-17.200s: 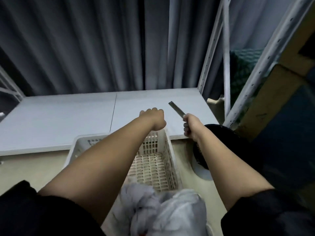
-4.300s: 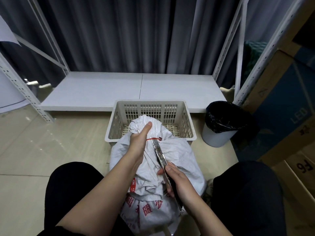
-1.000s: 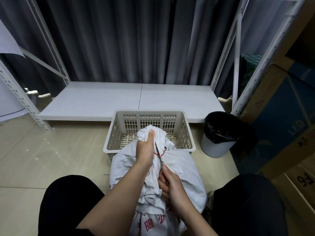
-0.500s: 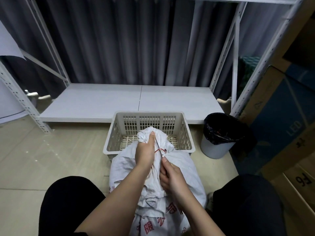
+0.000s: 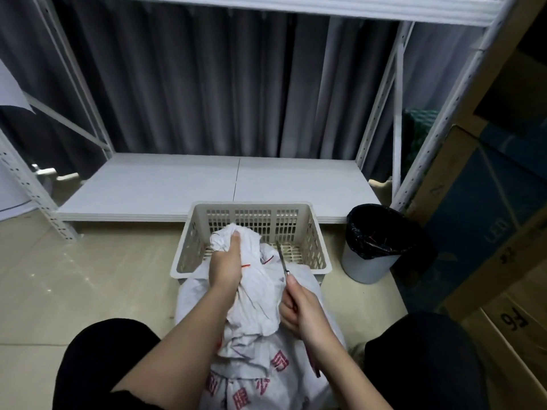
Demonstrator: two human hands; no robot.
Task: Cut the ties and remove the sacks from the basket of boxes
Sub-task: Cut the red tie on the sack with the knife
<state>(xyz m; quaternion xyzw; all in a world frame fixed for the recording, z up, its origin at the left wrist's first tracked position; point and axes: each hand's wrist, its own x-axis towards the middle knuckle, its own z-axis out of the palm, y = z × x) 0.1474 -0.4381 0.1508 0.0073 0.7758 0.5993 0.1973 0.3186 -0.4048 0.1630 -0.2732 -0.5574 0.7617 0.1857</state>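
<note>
A white sack (image 5: 260,294) with red print lies between my knees, its bunched neck reaching over the near rim of a beige slotted basket (image 5: 195,232). My left hand (image 5: 226,264) grips the neck just below its top. Two ends of a thin red tie (image 5: 268,259) show on the neck, apart from each other. My right hand (image 5: 299,309) holds a pair of scissors (image 5: 283,263), their blades pointing up, just right of the neck. The basket's visible floor holds nothing else.
A low white shelf board (image 5: 207,184) of a metal rack lies behind the basket. A grey bin with a black liner (image 5: 373,241) stands to the right. Cardboard boxes (image 5: 473,220) are stacked at the far right. Tiled floor spreads out to the left.
The scissors have come away from the neck to the right. The red tie, a loop half a second ago, now shows as two separate ends. My left hand keeps its grip.
</note>
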